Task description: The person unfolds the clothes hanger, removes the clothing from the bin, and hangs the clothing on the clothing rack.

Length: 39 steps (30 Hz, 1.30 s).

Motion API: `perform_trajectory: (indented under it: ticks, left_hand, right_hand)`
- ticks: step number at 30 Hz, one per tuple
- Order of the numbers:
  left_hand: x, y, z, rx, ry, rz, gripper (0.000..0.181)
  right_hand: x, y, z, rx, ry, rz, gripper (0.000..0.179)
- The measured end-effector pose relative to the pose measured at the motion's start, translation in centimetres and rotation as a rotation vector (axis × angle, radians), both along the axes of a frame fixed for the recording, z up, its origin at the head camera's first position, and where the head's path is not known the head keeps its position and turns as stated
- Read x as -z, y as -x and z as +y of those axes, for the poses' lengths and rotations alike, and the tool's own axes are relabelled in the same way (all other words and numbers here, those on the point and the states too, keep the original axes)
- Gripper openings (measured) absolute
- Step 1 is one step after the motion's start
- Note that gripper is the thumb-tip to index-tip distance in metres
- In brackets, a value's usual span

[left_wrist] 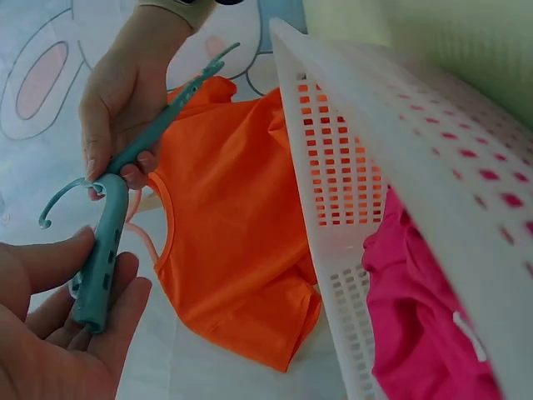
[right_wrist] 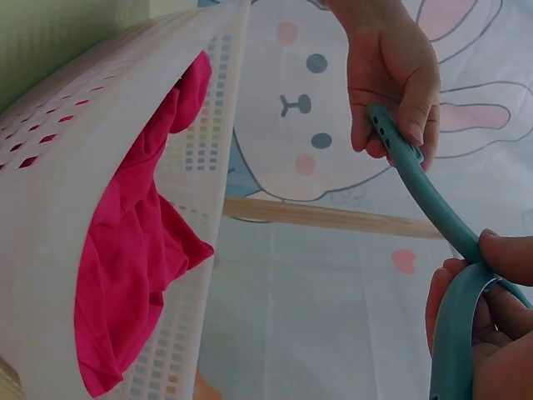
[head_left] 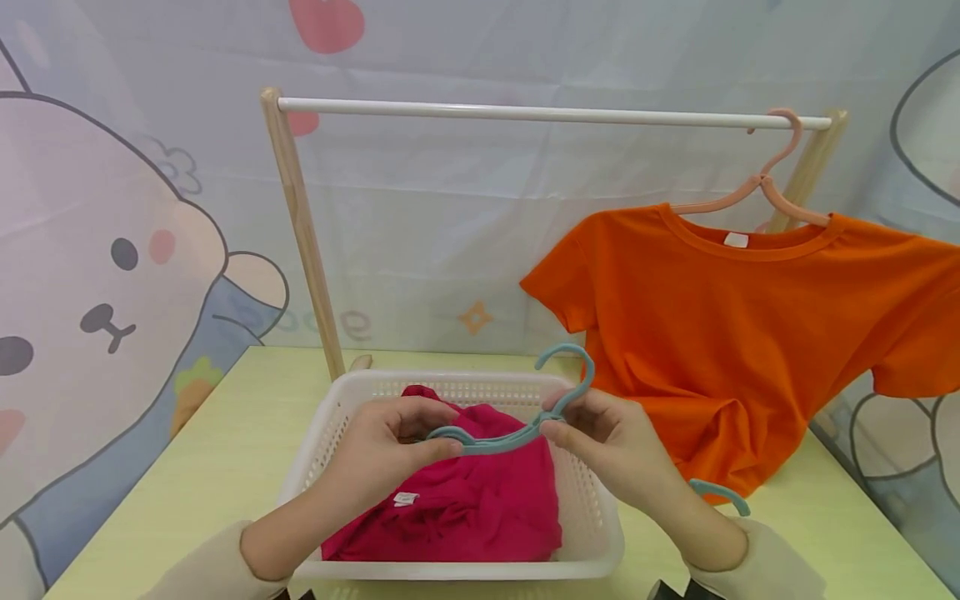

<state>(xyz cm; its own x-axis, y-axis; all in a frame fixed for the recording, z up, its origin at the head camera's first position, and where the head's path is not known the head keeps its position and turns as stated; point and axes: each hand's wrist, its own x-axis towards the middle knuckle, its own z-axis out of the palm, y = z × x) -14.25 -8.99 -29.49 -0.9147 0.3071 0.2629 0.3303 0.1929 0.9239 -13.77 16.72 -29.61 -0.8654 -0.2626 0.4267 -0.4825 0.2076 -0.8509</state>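
Over the basket, both hands hold a blue-green clothes hanger [head_left: 498, 444], its hook curving upward. My left hand [head_left: 393, 437] pinches the end of one hanger arm between thumb and fingers. Close to the hook's base, my right hand [head_left: 611, 433] grips the middle of the hanger. The other hanger arm [left_wrist: 179, 102] stretches past the right hand in the left wrist view. Beneath the hands lies a crumpled magenta garment [head_left: 487, 508] with a white label, inside the white perforated basket [head_left: 450, 572].
An orange T-shirt [head_left: 720, 333] hangs from a pink hanger [head_left: 780, 154] at the right end of the rack's white rod [head_left: 480, 112]. Part of another blue-green hanger [head_left: 723, 493] shows beside my right wrist. The basket stands on a pale yellow table [head_left: 202, 467].
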Motion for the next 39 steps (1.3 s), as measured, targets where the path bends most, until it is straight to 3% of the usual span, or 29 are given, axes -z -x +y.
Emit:
perform_trajectory:
  ticks: [6,14,19,30,39]
  left_hand:
    - [-0.1,0.1,-0.1,0.084,0.159,0.153,0.020]
    - [0.0,0.2,0.2,0.109,0.312,0.203,0.019]
    - [0.2,0.4,0.4,0.111,0.358,0.250,0.013]
    - [0.3,0.4,0.6,0.114,0.337,0.242,0.003]
    - [0.7,0.7,0.6,0.077,0.228,0.181,0.004]
  right_hand:
    - [0.3,0.0,0.0,-0.033,-0.042,0.010,0.018]
    - [0.7,0.1,-0.2,-0.098,-0.078,0.091,0.014]
    - [0.8,0.1,-0.4,-0.089,-0.096,0.112,0.012]
    - [1.1,0.3,-0.3,-0.080,-0.110,0.143,0.010]
    - [1.0,0.5,-0.2,-0.068,-0.114,0.185,0.010]
